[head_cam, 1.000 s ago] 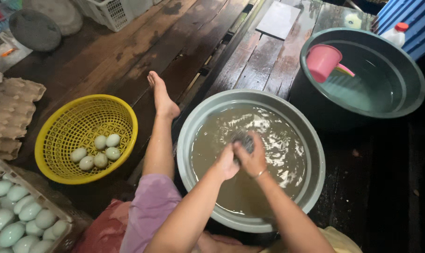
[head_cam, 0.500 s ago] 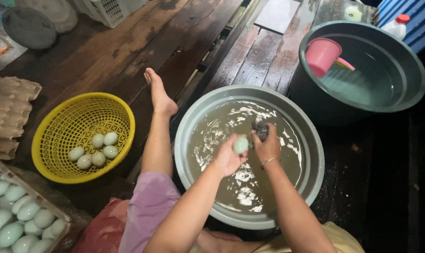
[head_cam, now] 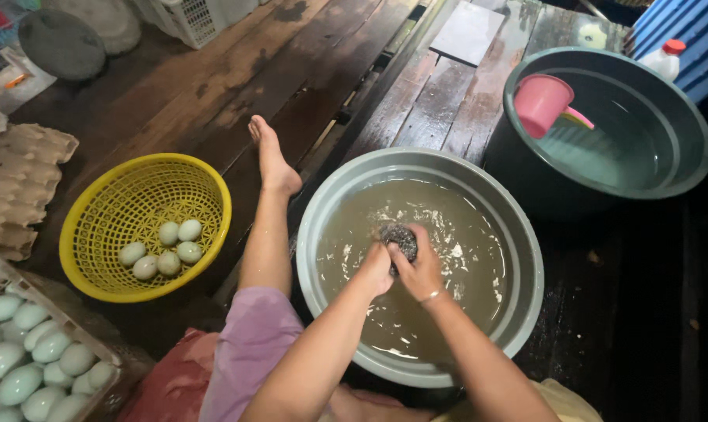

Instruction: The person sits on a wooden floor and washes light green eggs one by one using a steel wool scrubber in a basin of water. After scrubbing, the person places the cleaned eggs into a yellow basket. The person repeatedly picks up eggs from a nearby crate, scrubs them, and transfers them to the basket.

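My two hands meet over a grey basin [head_cam: 316, 209] of murky brown water with bits of foam. My right hand [head_cam: 422, 273] presses a dark steel scouring pad [head_cam: 400, 237] down between the hands. My left hand [head_cam: 375, 271] is cupped against the pad; the pale egg it held a moment ago is hidden under the pad and fingers. A yellow plastic basket [head_cam: 84, 205] to the left holds several pale green eggs [head_cam: 167, 247]. My bare left leg and foot [head_cam: 272, 162] stretch out between basket and basin.
A crate of several pale eggs [head_cam: 27, 366] sits at the bottom left, with empty cardboard egg trays [head_cam: 16, 186] above it. At the back right a darker basin [head_cam: 686, 137] of clear water holds a pink scoop [head_cam: 541, 101]; a white bottle [head_cam: 666, 58] stands behind it. The floor is wet wooden planks.
Half a second ago the egg showed in my left hand with the pad held apart. The pad has come down over the egg and the hands have closed together.
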